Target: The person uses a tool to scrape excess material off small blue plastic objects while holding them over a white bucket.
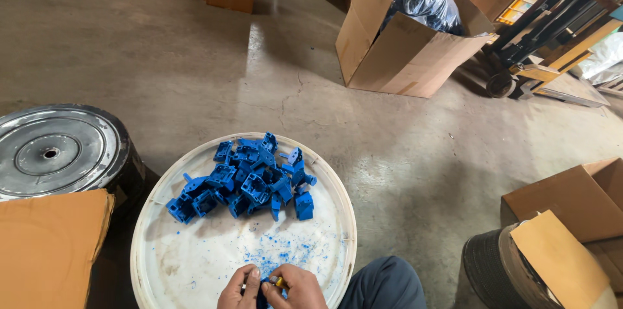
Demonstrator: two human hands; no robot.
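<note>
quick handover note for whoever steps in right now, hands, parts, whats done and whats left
Left hand and right hand: both at the near rim of the round white tray, together in a grip on one small blue plastic part; a small yellow-tipped thing shows at the right fingers, too small to tell what it is.
Parts: a pile of blue plastic parts sits on the far half of the tray.
Done: blue shavings lie scattered on the tray in front of the hands; no finished parts can be told apart.
Left: the pile, plus the part in hand.
</note>
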